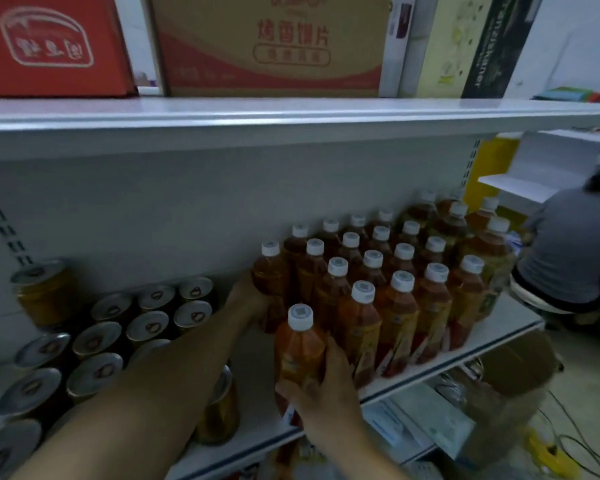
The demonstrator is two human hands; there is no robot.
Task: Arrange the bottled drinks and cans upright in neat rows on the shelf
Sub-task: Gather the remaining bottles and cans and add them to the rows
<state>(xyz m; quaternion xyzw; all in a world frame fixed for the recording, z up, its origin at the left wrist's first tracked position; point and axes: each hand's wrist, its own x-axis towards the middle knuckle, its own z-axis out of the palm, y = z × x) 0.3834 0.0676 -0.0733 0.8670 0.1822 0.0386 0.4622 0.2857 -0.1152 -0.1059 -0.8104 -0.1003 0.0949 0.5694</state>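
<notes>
Shelf (510, 323): bottle block (402, 271), upright, neat rows, white caps. Cans (146, 327) left of block, upright. Right grip (323, 386) curled round front bottle (300, 344), upright, at block's front-left corner. Left grip (253, 299) clasps rear bottle (271, 271), against block's left side.

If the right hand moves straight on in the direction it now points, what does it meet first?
Probably the left hand, which holds the end bottle just beyond. The right hand grips a front bottle, which would arrive first; depth is unclear.
</notes>
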